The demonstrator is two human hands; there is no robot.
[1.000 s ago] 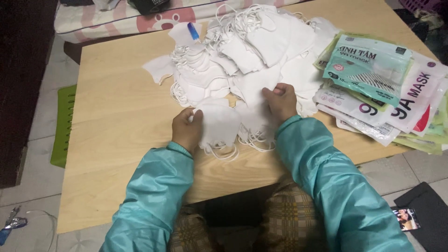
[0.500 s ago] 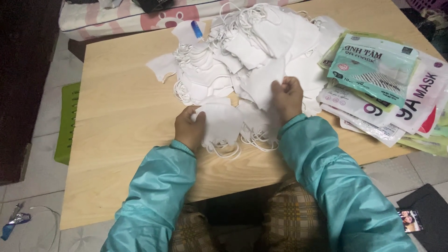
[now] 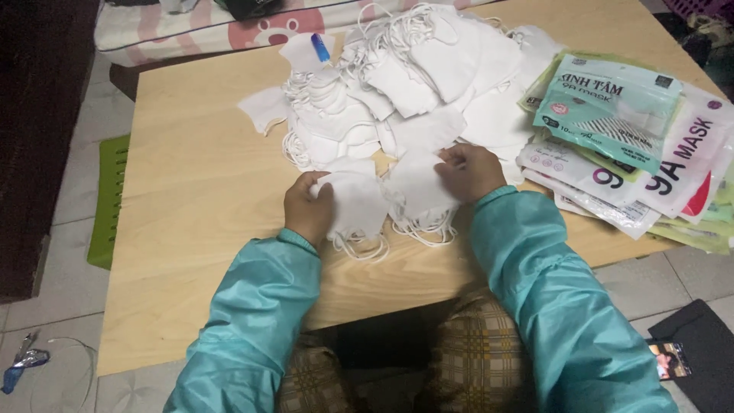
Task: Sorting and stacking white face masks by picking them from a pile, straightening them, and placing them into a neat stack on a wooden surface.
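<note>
A heap of white face masks (image 3: 413, 84) with ear loops covers the far middle of a light wooden table (image 3: 191, 191). A small stack of white masks (image 3: 358, 200) lies at the near side of the heap. My left hand (image 3: 307, 210) grips the left edge of that stack. My right hand (image 3: 472, 171) pinches a white mask (image 3: 419, 183) lying just to the right of it. Both arms wear teal sleeves.
Flat printed mask packets (image 3: 619, 115) in teal, white and pink are piled on the table's right side. A blue pen (image 3: 320, 47) lies on the heap's far edge. A green mat (image 3: 107, 199) is on the floor to the left, a dark object (image 3: 696, 359) at the lower right.
My right hand has drawn back slightly toward me, holding a mask. My left hand stays on the near stack. The view has shifted a little.
</note>
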